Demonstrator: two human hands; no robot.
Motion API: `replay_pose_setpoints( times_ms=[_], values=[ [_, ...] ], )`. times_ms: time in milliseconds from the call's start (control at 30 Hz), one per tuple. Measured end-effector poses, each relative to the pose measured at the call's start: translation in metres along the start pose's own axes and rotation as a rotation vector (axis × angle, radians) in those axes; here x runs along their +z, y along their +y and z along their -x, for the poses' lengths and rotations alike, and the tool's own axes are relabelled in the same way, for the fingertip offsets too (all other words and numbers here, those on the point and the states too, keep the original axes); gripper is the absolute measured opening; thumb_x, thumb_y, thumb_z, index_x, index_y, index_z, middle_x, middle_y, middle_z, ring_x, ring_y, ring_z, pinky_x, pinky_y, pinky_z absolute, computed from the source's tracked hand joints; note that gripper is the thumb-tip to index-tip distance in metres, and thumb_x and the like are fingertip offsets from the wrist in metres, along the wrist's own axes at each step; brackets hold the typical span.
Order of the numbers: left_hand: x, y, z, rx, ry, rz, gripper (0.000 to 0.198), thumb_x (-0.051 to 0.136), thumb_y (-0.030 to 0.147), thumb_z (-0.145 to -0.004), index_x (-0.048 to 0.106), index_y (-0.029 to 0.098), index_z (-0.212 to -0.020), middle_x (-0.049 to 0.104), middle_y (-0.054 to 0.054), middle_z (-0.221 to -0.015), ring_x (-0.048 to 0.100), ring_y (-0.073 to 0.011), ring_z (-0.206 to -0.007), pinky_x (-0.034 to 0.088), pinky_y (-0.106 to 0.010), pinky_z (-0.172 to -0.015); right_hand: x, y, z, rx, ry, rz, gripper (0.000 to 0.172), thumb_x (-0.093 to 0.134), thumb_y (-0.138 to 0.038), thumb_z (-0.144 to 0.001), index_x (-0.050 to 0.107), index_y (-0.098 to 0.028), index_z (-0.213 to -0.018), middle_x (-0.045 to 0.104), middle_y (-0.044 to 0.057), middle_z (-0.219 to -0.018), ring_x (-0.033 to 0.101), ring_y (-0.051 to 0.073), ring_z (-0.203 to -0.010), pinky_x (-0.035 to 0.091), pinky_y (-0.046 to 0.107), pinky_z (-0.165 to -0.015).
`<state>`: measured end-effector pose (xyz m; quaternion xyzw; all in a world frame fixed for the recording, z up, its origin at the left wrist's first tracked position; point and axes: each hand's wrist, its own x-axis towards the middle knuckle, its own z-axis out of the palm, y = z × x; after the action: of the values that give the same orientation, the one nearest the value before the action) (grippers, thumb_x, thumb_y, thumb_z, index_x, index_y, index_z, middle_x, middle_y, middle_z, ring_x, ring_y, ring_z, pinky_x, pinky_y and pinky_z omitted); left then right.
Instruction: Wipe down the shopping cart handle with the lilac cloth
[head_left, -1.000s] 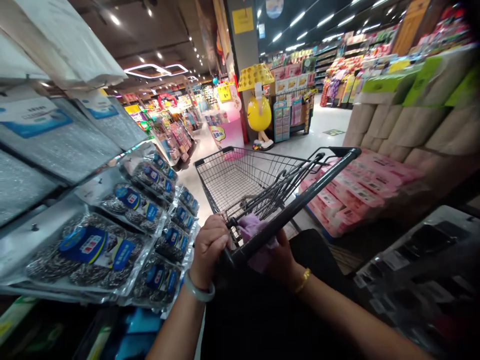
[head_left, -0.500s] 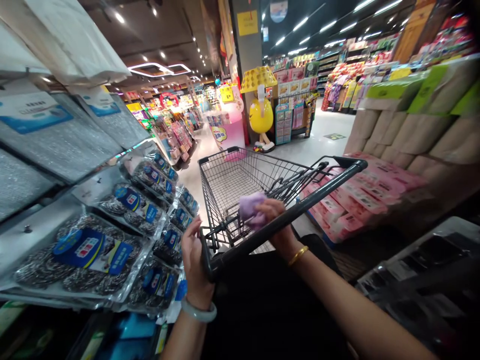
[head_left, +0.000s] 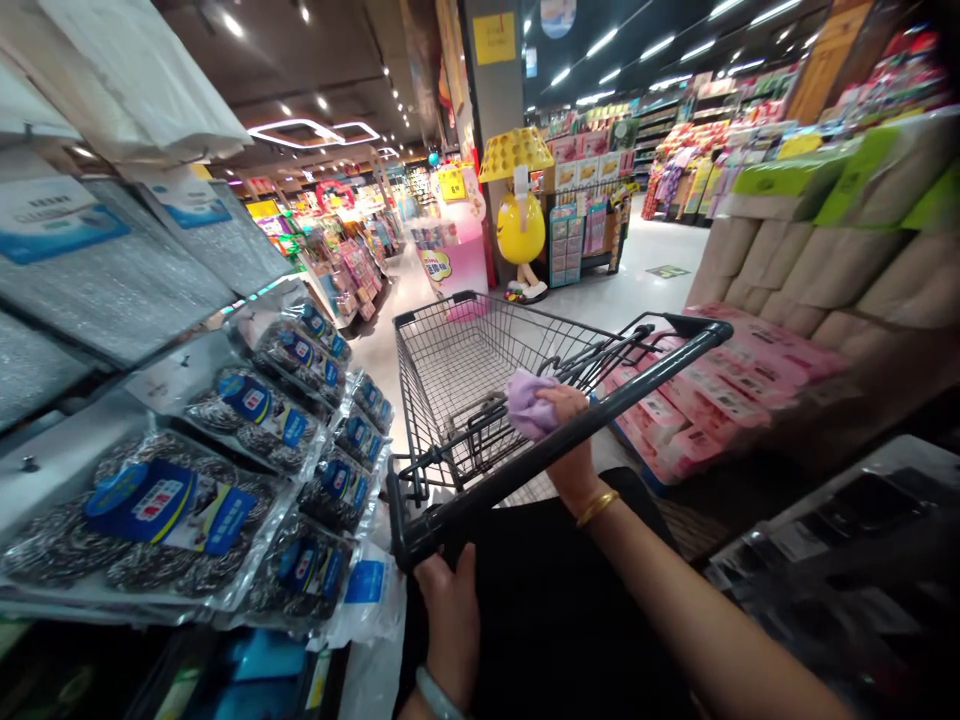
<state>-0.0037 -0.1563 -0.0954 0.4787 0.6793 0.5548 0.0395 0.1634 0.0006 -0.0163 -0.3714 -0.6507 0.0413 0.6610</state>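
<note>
A dark grey shopping cart (head_left: 562,452) stands in front of me, its long handle running diagonally across the view. In my right hand (head_left: 568,408) is a bunched lilac cloth (head_left: 529,404), pressed against the far side of the handle, right of its middle. The fingers are wrapped round the cloth, and a gold bangle circles that wrist. My left hand (head_left: 453,606) is just below the handle's left end, thumb raised. Its fingertips are hidden beneath the handle, so their grip cannot be made out. A pale bangle is on the left wrist.
Packs of scouring pads (head_left: 169,505) hang close on the left. Pink packages (head_left: 697,390) and stacked paper packs (head_left: 847,260) stand on the right. Ahead are a yellow character figure (head_left: 520,228), a pink display stand (head_left: 459,262) and a pillar.
My right hand has slid the cloth rightward and up along the handle. My left hand has left the outside of the cart's left corner and dropped beneath the handle.
</note>
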Motion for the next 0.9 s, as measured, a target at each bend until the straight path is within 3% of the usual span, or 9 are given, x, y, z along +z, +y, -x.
replay_pose_setpoints(
  times_ms=[100,167,300,367,500,533,667,733,900],
  values=[
    [0.004,0.024,0.001,0.225,-0.184,-0.025,0.02,0.058,0.029,-0.094,0.056,0.02,-0.111,0.062,-0.007,-0.105,0.065,-0.0234,-0.095,0.056,-0.041,-0.084,0.002,-0.001,0.006,-0.125,-0.176,-0.03,0.036,0.072,-0.025,-0.085,0.064,-0.025,-0.119,0.06,0.01,-0.118,0.058,0.027,-0.114,0.054,0.049,-0.099],
    [0.009,0.049,-0.016,0.463,-0.208,-0.061,0.026,0.058,0.024,-0.093,0.055,0.019,-0.119,0.063,-0.01,-0.112,0.064,-0.026,-0.107,0.055,-0.045,-0.093,0.001,0.004,0.006,-0.127,-0.185,-0.043,0.03,0.072,-0.026,-0.085,0.067,-0.027,-0.115,0.061,0.008,-0.115,0.06,0.027,-0.111,0.054,0.048,-0.098],
    [0.026,0.091,-0.064,0.706,-0.1,-0.081,0.041,0.057,0.01,-0.089,0.053,0.018,-0.129,0.059,-0.014,-0.128,0.056,-0.0271,-0.127,0.048,-0.05,-0.109,-0.007,0.016,-0.003,0.068,0.087,-0.009,0.031,0.067,-0.031,-0.088,0.063,-0.023,-0.118,0.061,0.009,-0.115,0.059,0.028,-0.112,0.051,0.053,-0.101],
    [0.035,0.099,-0.079,0.773,-0.056,-0.149,0.047,0.058,0.01,-0.087,0.052,0.017,-0.134,0.058,-0.016,-0.133,0.052,-0.0292,-0.133,0.043,-0.053,-0.114,-0.008,0.017,-0.006,0.08,0.114,0.013,0.033,0.066,-0.032,-0.089,0.061,-0.021,-0.12,0.061,0.011,-0.117,0.059,0.028,-0.112,0.051,0.053,-0.102],
    [0.043,0.099,-0.087,0.754,0.015,-0.353,0.057,0.058,0.015,-0.091,0.045,0.015,-0.147,0.057,-0.019,-0.144,0.044,-0.0335,-0.144,0.034,-0.054,-0.119,-0.008,0.022,-0.006,-0.052,-0.121,0.001,0.033,0.073,-0.037,-0.082,0.067,-0.023,-0.111,0.062,0.01,-0.116,0.06,0.027,-0.11,0.054,0.049,-0.099],
    [0.043,0.098,-0.087,0.725,0.008,-0.4,0.06,0.056,0.016,-0.092,0.043,0.013,-0.15,0.055,-0.02,-0.148,0.043,-0.0339,-0.145,0.031,-0.054,-0.121,-0.01,0.027,-0.008,-0.043,-0.124,-0.012,0.032,0.074,-0.037,-0.081,0.068,-0.023,-0.109,0.063,0.009,-0.115,0.061,0.027,-0.109,0.054,0.048,-0.098],
    [0.039,0.097,-0.089,0.645,-0.112,-0.524,0.061,0.05,0.014,-0.094,0.041,0.012,-0.154,0.052,-0.018,-0.152,0.046,-0.0315,-0.143,0.025,-0.052,-0.124,-0.02,0.054,-0.02,0.242,0.137,-0.011,0.026,0.067,-0.031,-0.083,0.066,-0.023,-0.108,0.065,0.006,-0.108,0.06,0.023,-0.1,0.054,0.048,-0.094],
    [0.036,0.096,-0.091,0.642,-0.135,-0.541,0.059,0.05,0.014,-0.094,0.045,0.013,-0.152,0.054,-0.017,-0.151,0.048,-0.0306,-0.141,0.026,-0.051,-0.123,-0.021,0.058,-0.024,0.309,0.194,0.034,0.027,0.064,-0.029,-0.084,0.064,-0.023,-0.11,0.064,0.006,-0.108,0.059,0.023,-0.1,0.053,0.049,-0.095],
    [0.029,0.095,-0.1,0.654,-0.072,-0.568,0.056,0.055,0.018,-0.093,0.052,0.017,-0.148,0.059,-0.013,-0.145,0.056,-0.0321,-0.125,0.032,-0.051,-0.116,-0.021,0.052,-0.021,-0.006,-0.074,0.066,0.033,0.071,-0.029,-0.081,0.065,-0.02,-0.112,0.061,0.011,-0.118,0.057,0.028,-0.115,0.049,0.053,-0.102]
  ],
)
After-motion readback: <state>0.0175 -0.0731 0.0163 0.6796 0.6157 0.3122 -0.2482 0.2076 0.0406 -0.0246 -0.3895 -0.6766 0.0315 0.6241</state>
